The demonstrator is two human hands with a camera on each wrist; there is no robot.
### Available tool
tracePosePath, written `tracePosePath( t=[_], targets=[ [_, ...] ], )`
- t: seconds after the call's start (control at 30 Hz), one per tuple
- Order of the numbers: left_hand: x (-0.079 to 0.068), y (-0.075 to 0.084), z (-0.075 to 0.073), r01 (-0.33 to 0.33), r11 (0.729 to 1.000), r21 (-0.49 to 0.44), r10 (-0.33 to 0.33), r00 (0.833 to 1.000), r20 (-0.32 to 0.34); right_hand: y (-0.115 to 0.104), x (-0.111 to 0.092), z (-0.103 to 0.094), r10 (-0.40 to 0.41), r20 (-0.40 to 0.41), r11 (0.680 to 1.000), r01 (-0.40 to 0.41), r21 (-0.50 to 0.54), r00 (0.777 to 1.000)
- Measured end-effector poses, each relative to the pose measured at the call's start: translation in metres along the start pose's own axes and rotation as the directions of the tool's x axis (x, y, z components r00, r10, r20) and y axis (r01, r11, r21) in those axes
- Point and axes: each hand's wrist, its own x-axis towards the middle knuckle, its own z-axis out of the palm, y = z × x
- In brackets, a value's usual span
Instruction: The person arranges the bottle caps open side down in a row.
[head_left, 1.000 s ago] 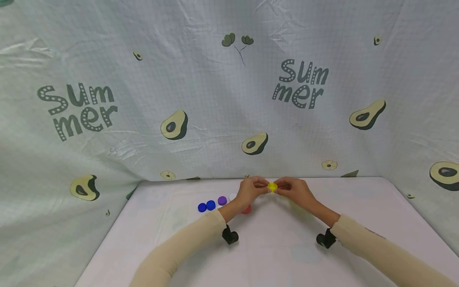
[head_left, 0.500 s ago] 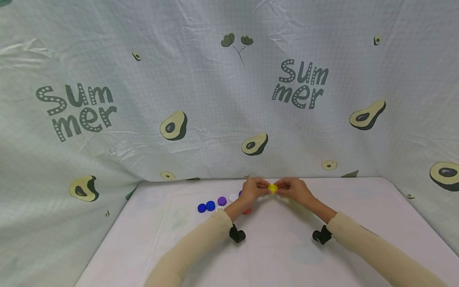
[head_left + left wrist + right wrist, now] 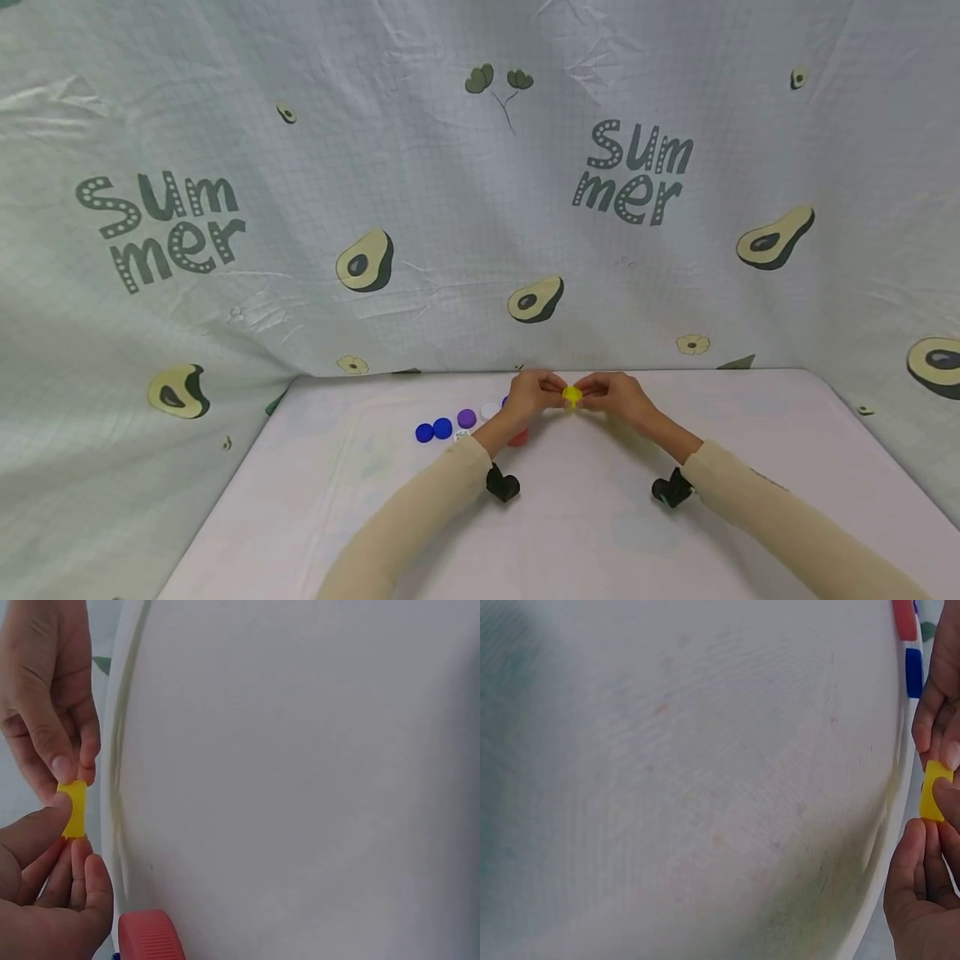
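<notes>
A small yellow bottle cap (image 3: 572,394) is held up between both hands over the far part of the table. My left hand (image 3: 529,393) pinches one side of it between thumb and fingers. From the opposite side my right hand (image 3: 622,397) pinches it too. In the left wrist view the yellow cap (image 3: 78,811) stands edge-on, its rim partly covered by a thumb. Close beside the left wrist on the table lies a red ribbed cap (image 3: 152,936), partly hidden by the forearm in the head view.
Left of the left hand lie a purple cap (image 3: 467,418), a white cap (image 3: 490,410), two blue caps (image 3: 442,428) and a printed white cap (image 3: 461,435). Another blue cap (image 3: 507,402) is partly behind the left hand. A patterned cloth (image 3: 450,208) hangs behind the table (image 3: 577,533).
Both wrists have drawn slightly closer together, and the yellow cap has shifted a little. Both hands keep their pinch on it; the other caps have stayed put.
</notes>
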Motion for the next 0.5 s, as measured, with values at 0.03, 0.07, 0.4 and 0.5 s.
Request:
tracePosePath(
  t=[0.03, 0.07, 0.4, 0.5],
  targets=[
    [0.0000, -0.0001, -0.0005, 0.005, 1.000, 0.001, -0.005, 1.000, 0.000, -0.0005, 0.0003, 0.0002, 0.004, 0.002, 1.000, -0.004, 0.002, 1.000],
    [-0.0001, 0.0000, -0.0012, 0.005, 1.000, 0.003, -0.005, 1.000, 0.003, -0.0008, 0.0007, 0.0005, 0.003, 0.004, 1.000, -0.003, 0.003, 1.000],
    [0.0012, 0.0015, -0.0055, 0.035, 0.999, 0.034, -0.036, 0.999, 0.023, -0.0031, 0.0021, 0.0030, 0.033, 0.006, 0.999, -0.033, -0.031, 0.999],
    [0.0015, 0.0005, -0.0057, 0.042, 0.996, 0.074, -0.044, 0.999, 0.031, -0.0028, 0.0019, 0.0054, 0.042, 0.004, 0.998, -0.042, -0.040, 0.999]
  ],
)
